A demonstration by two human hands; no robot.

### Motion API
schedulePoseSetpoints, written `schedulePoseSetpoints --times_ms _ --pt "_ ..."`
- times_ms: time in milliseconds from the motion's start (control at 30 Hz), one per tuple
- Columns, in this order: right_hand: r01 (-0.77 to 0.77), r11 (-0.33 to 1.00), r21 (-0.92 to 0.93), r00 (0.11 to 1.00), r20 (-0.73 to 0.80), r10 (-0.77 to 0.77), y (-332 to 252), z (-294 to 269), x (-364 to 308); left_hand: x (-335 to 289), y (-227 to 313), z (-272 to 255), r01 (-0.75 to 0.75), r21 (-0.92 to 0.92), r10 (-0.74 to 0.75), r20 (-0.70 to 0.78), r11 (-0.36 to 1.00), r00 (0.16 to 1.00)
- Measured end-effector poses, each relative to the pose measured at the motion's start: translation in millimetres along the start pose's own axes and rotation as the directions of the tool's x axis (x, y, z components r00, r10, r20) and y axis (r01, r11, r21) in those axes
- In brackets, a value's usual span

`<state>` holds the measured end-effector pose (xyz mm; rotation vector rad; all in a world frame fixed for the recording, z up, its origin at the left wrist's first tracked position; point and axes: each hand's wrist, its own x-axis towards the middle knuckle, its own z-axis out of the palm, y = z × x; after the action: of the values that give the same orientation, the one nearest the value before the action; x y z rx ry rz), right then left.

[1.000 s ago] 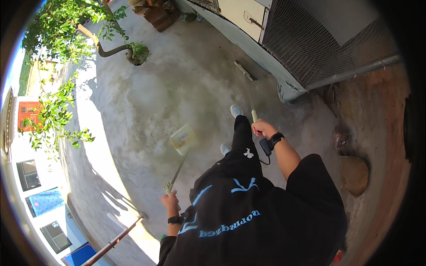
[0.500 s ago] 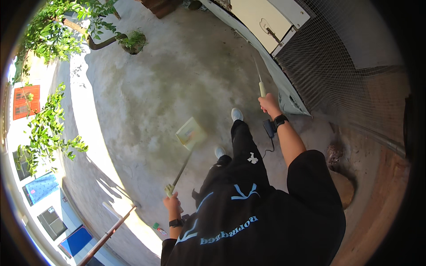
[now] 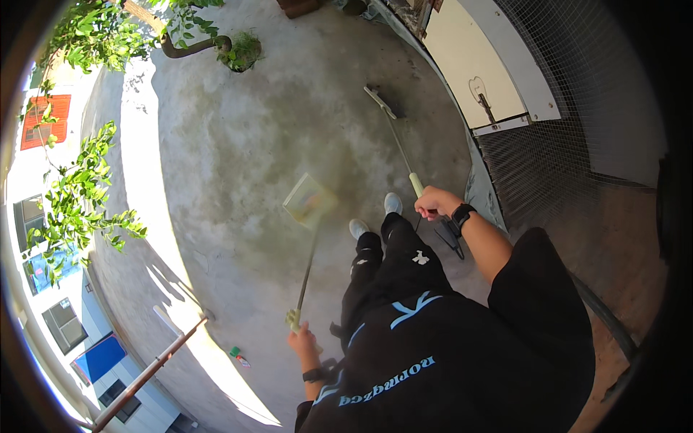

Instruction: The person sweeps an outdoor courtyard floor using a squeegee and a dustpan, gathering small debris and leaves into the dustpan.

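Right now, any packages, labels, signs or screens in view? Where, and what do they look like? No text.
Small wrapper or packet: on the concrete near the left hand, which holds the dustpan handle; green and red, crumpled.
Blue panel: on the building at lower left; rectangular, plain blue; whether it is a sign, cannot tell.
Orange-red panel: far left behind the leaves; rectangular, slatted.
Print on the black shirt: light blue lettering.
No screens.

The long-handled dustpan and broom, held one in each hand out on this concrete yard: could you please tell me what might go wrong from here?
1. The left hand grips the long-handled dustpan only at its handle's end, so the pan could tip and spill whatever it holds.
2. The broom, held by the right hand, reaches out toward the wire-mesh enclosure and might snag on it.
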<state>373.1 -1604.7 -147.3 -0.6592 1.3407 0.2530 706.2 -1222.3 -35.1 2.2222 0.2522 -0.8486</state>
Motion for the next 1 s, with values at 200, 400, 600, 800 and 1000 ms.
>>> schedulePoseSetpoints --times_ms 200,400,600,800,1000 --pt "0.09 0.872 0.482 0.995 -0.005 -0.1 -36 -67 -12 16 24 22 0.014 0.017 -0.015 0.036 1.0 0.999" --pt "0.236 0.961 0.142 0.885 -0.441 -0.152 -78 -65 -1 60 22 26 0.058 -0.047 -0.057 0.013 0.997 0.998" --pt "0.035 0.995 -0.094 0.913 -0.401 -0.07 -133 -76 94 65 48 27 0.035 0.054 -0.031 -0.059 0.998 0.998" --pt "-0.114 0.959 -0.258 0.979 -0.196 0.064 -135 -28 71 39 76 51 0.083 0.049 -0.076 -0.137 0.995 0.988" --pt "-0.122 0.978 -0.171 0.988 -0.112 0.103 -172 -68 -14 53 88 80 0.134 0.0 -0.133 -0.113 0.991 0.985"
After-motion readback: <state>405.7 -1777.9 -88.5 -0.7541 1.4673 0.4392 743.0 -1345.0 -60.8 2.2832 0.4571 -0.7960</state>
